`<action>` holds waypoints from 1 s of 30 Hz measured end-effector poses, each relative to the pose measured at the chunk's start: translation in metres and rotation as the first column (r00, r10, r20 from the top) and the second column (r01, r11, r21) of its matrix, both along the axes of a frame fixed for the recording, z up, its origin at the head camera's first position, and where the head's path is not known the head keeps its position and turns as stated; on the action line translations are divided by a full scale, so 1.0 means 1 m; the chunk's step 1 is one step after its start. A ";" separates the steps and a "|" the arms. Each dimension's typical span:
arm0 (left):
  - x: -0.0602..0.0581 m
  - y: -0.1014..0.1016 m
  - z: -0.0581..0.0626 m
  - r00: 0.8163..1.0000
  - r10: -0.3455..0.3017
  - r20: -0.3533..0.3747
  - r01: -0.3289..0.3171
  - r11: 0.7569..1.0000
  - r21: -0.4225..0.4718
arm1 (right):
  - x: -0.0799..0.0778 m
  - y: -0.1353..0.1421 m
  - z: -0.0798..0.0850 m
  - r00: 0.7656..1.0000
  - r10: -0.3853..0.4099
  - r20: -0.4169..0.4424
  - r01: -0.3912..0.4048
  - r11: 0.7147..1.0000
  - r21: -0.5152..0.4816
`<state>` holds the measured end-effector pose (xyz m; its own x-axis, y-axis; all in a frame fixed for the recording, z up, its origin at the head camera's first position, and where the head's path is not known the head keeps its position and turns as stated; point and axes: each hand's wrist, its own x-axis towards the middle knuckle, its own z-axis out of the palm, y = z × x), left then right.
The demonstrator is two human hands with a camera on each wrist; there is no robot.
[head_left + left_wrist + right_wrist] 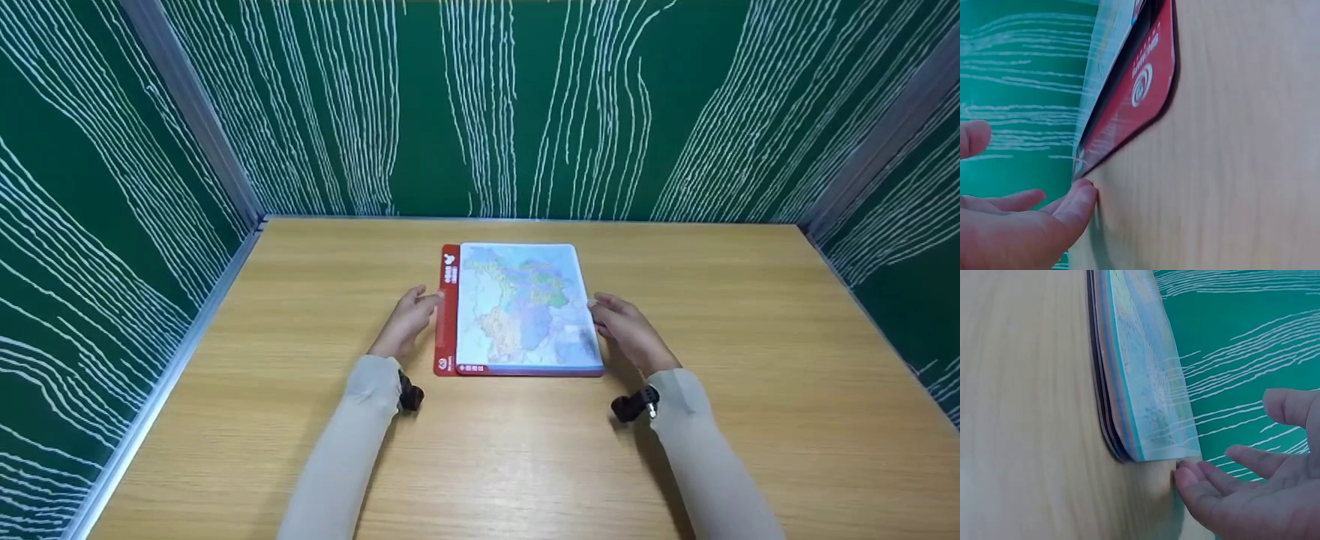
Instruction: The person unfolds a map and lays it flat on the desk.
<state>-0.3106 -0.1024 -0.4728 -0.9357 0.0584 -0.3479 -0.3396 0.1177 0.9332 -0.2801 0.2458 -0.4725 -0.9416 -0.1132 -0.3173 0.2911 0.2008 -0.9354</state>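
A flat rectangular map board [525, 307] lies on the table, printed with a pastel map. Along its left side runs a red strip [445, 337] with white print and a round logo, which the left wrist view also shows. Several stacked layers are visible at the edge of the board [1120, 382] in the right wrist view. My left hand [406, 322] is at the red strip, fingertips at or touching its edge. On the opposite side my right hand [628, 328] has its fingertips close to the board's right edge. Both hands have relaxed fingers and grip nothing.
The wooden table [517, 465] carries the board near its middle. Green panels [420, 112] with white wavy lines stand at the back and both sides, joined by grey metal posts [191, 105]. A small black device [634, 405] sits on each wrist.
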 end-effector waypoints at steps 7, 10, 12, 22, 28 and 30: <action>-0.008 -0.005 -0.002 0.998 0.048 0.038 -0.050 0.997 0.052 | -0.009 0.011 -0.007 0.999 -0.003 0.043 0.007 0.997 -0.074; -0.012 -0.007 -0.002 0.997 0.046 0.060 -0.049 0.998 0.043 | -0.014 0.015 -0.007 0.998 -0.006 0.058 0.009 0.998 -0.058; -0.015 -0.008 -0.001 0.997 0.038 0.072 -0.040 0.999 0.020 | -0.017 0.016 -0.006 0.998 0.005 0.063 -0.003 1.000 -0.027; -0.017 -0.005 0.002 0.998 -0.017 0.054 0.023 0.993 -0.114 | -0.026 0.016 -0.009 0.999 0.040 0.026 -0.043 0.995 0.095; -0.013 0.000 0.000 0.996 -0.061 0.058 0.070 0.982 -0.173 | -0.025 0.012 -0.013 0.998 0.047 0.050 -0.054 0.987 0.149; -0.013 0.001 0.001 0.995 -0.068 0.070 0.079 0.981 -0.177 | -0.026 0.012 -0.012 0.997 0.049 0.059 -0.057 0.988 0.143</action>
